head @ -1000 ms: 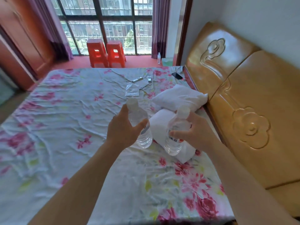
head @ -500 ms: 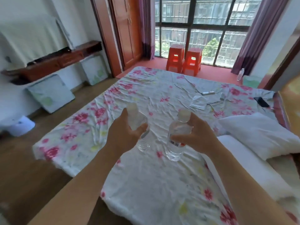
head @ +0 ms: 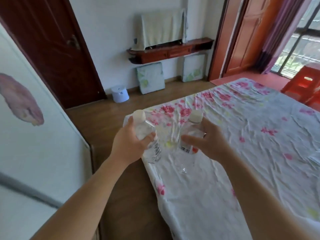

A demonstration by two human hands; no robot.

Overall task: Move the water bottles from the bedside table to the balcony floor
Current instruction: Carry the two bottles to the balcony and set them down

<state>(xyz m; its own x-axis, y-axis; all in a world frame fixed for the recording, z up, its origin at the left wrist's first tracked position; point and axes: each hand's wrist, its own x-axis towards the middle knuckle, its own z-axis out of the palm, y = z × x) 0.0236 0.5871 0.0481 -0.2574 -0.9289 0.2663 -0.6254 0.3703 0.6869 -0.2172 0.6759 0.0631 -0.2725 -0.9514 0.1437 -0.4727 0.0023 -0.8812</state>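
Note:
I hold two clear plastic water bottles with white caps out in front of me, above the bed's near corner. My left hand (head: 129,142) is wrapped around the left water bottle (head: 152,149), which tilts slightly. My right hand (head: 210,144) grips the right water bottle (head: 187,148), which carries a white and red label. Both bottles are upright in the air and apart from each other. The balcony floor (head: 259,80) is red and lies at the far right, past the bed. The bedside table is out of view.
A bed with a floral sheet (head: 251,153) fills the right half. A wooden floor strip (head: 110,118) runs between the bed and a white wall panel (head: 34,153) on the left. Ahead stand a dark door (head: 52,49), a small white bin (head: 120,93), and red stools (head: 304,87) by the balcony.
My view has swung leftward from the headboard and window to the door and the bed's foot corner. Both hands keep the bottles held in front of me.

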